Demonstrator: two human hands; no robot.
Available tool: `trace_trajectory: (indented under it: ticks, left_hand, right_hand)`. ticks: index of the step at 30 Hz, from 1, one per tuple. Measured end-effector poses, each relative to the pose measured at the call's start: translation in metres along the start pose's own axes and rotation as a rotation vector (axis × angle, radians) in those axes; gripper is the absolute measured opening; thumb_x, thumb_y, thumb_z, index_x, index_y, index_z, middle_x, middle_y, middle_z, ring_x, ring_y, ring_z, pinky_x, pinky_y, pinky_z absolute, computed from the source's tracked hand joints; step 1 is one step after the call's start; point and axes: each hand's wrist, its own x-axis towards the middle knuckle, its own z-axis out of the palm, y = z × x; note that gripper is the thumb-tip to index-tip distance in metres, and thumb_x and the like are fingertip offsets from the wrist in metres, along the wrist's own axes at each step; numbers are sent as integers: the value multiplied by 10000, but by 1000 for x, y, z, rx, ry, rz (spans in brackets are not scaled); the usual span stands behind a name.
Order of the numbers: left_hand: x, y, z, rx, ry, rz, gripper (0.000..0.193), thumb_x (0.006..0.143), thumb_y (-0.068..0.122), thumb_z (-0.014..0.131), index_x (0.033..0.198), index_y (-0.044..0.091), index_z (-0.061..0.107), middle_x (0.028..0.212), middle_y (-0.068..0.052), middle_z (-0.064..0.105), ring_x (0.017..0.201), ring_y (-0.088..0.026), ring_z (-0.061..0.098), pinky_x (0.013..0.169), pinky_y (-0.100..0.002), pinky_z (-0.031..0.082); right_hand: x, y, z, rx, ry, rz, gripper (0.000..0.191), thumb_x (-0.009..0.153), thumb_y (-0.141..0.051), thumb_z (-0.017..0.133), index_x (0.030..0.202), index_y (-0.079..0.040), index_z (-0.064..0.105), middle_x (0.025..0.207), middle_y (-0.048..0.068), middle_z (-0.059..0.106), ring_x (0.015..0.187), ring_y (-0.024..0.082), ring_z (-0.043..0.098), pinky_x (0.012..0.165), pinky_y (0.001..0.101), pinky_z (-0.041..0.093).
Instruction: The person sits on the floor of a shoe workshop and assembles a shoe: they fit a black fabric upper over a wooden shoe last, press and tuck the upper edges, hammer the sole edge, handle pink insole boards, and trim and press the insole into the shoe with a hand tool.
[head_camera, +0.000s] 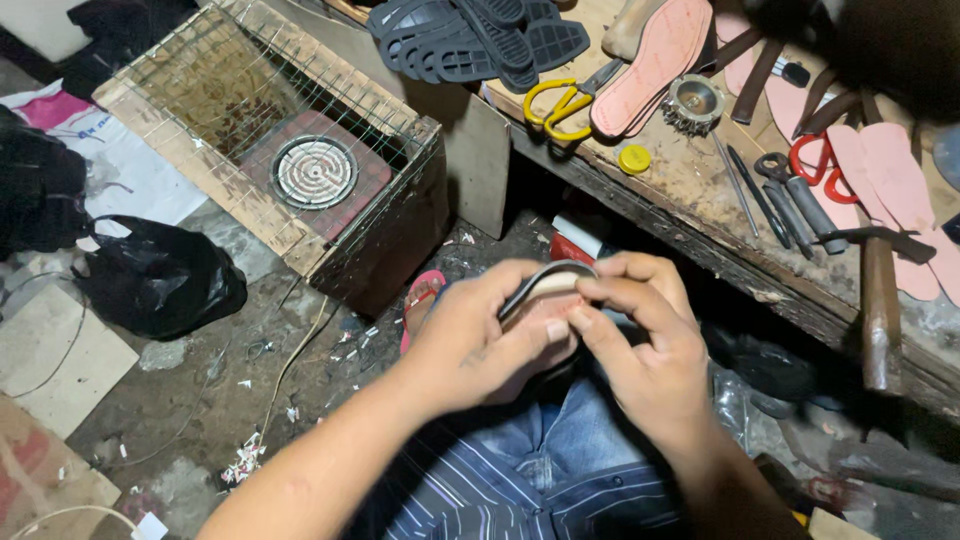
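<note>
Over my lap, both hands hold a shoe sole (548, 284), a pale insole with a dark rubber layer along its upper edge. My left hand (480, 340) wraps it from the left, thumb pressing on the pale face. My right hand (640, 335) grips its right end, fingers curled over the edge. Most of the sole is hidden by my fingers.
A wooden workbench (700, 190) at the right carries black soles (470, 40), pink insoles (650, 60), yellow-handled scissors (560, 105), a hammer (880, 300) and pliers. A wire-mesh wooden box (270, 110) with a coil heater (314, 172) stands at the left. A black plastic bag (160, 280) lies on the littered floor.
</note>
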Motion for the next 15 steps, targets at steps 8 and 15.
trace_trajectory:
  ticks: [8, 15]
  left_hand:
    - [50, -73, -60, -360, 263, -64, 243, 938, 95, 678, 1159, -3, 659, 1019, -35, 724, 888, -96, 678, 815, -290, 578]
    - [60, -113, -74, -497, 394, -203, 152, 946, 106, 668, 1054, 3, 694, 928, -43, 745, 791, -127, 700, 742, -298, 581]
  right_hand:
    - [-50, 61, 38, 333, -293, 673, 478, 892, -98, 712, 1339, -18, 565, 1022, 49, 668, 885, 115, 638, 759, 256, 534]
    - [-99, 96, 78, 488, -333, 904, 318, 873, -141, 745, 1108, 45, 639, 878, 13, 719, 785, 71, 654, 700, 229, 533]
